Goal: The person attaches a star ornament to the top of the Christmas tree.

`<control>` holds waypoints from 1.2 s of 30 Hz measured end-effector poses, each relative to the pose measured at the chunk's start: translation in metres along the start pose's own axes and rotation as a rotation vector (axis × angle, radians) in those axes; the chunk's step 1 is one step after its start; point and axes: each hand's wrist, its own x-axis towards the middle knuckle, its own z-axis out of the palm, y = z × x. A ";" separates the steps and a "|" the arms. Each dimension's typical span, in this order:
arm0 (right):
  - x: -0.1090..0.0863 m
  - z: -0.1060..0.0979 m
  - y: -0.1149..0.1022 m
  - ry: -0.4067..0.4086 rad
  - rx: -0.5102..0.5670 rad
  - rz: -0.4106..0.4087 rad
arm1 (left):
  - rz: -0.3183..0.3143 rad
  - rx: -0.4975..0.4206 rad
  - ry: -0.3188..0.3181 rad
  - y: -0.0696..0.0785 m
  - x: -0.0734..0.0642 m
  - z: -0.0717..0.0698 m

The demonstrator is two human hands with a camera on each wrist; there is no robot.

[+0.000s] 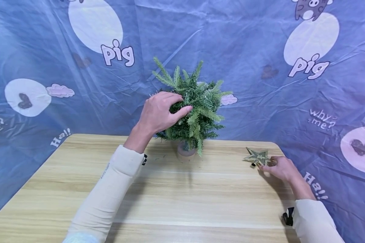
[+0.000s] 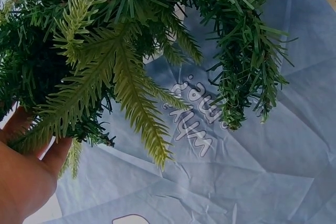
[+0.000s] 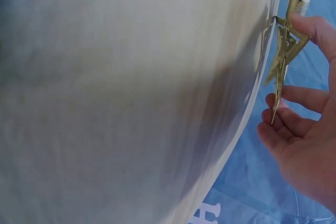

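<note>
A small artificial Christmas tree (image 1: 200,114) stands in a pale round base (image 1: 186,153) at the back of the table. My left hand (image 1: 162,109) is at its left side, thumb and forefinger spread apart among the branches. In the left wrist view a light green sprig (image 2: 139,95) hangs beside that hand (image 2: 26,177), and foliage hides part of the fingers. At the back right, my right hand (image 1: 281,167) pinches a gold star tree topper (image 1: 258,157) by thumb and fingers. The topper's hollow tube (image 3: 299,1) shows near the thumb in the right wrist view.
The wood-grain table (image 1: 182,202) has rounded back corners, and the right hand is near its right edge. A blue printed cloth (image 1: 246,44) hangs close behind the tree and round the sides. A few green bits lie left of the base.
</note>
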 end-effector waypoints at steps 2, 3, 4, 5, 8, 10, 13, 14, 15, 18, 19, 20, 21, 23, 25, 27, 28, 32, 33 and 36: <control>0.000 0.000 -0.001 0.002 0.002 0.000 | 0.000 0.000 0.000 0.000 0.000 0.000; 0.000 0.000 -0.002 0.006 0.002 -0.004 | 0.001 -0.001 0.001 0.000 0.000 0.000; 0.000 0.000 -0.002 0.005 -0.001 -0.002 | 0.001 -0.002 0.002 0.000 0.000 0.000; 0.000 0.000 -0.002 0.008 -0.005 -0.001 | 0.001 -0.003 0.002 0.000 0.000 0.000; 0.001 -0.001 -0.002 0.029 -0.012 -0.008 | 0.001 -0.007 0.005 0.000 0.000 0.000; 0.002 -0.001 -0.003 0.061 -0.015 -0.018 | 0.000 -0.010 0.002 0.000 0.000 0.000; 0.003 -0.001 -0.004 0.108 -0.023 -0.035 | -0.003 -0.015 -0.002 0.000 0.000 0.000; 0.003 -0.001 -0.004 0.121 -0.027 -0.036 | -0.004 -0.015 -0.002 -0.001 0.000 0.000; 0.002 0.000 -0.005 0.130 -0.026 -0.032 | -0.003 -0.017 -0.001 -0.001 0.000 0.000; 0.001 0.000 -0.007 0.141 -0.017 -0.023 | 0.000 -0.018 0.003 -0.001 0.000 0.000; 0.001 0.000 -0.008 0.144 -0.009 -0.018 | 0.002 -0.018 0.003 -0.001 0.001 0.000; 0.001 0.000 -0.009 0.145 -0.001 -0.013 | 0.003 -0.020 0.002 -0.001 0.001 0.000; 0.000 0.000 -0.010 0.148 0.006 -0.009 | 0.004 -0.021 0.001 -0.001 0.001 0.000; 0.000 -0.001 -0.011 0.149 0.015 -0.002 | 0.005 -0.022 -0.005 -0.001 0.002 0.000; 0.001 -0.002 -0.013 0.145 0.025 0.007 | 0.005 -0.023 -0.010 -0.001 0.002 -0.001; 0.002 -0.003 -0.015 0.147 0.024 0.001 | 0.006 -0.021 -0.010 -0.001 0.002 -0.001; 0.002 -0.003 -0.016 0.148 0.027 -0.004 | 0.007 -0.020 -0.009 -0.001 0.002 -0.001; 0.004 -0.005 -0.023 0.185 0.043 -0.051 | 0.016 -0.017 0.000 -0.002 0.002 0.000; 0.005 -0.005 -0.025 0.192 0.046 -0.064 | 0.017 -0.016 0.000 -0.002 0.002 0.001; 0.006 -0.008 -0.031 0.204 0.059 -0.087 | 0.017 -0.008 -0.004 -0.003 0.002 0.001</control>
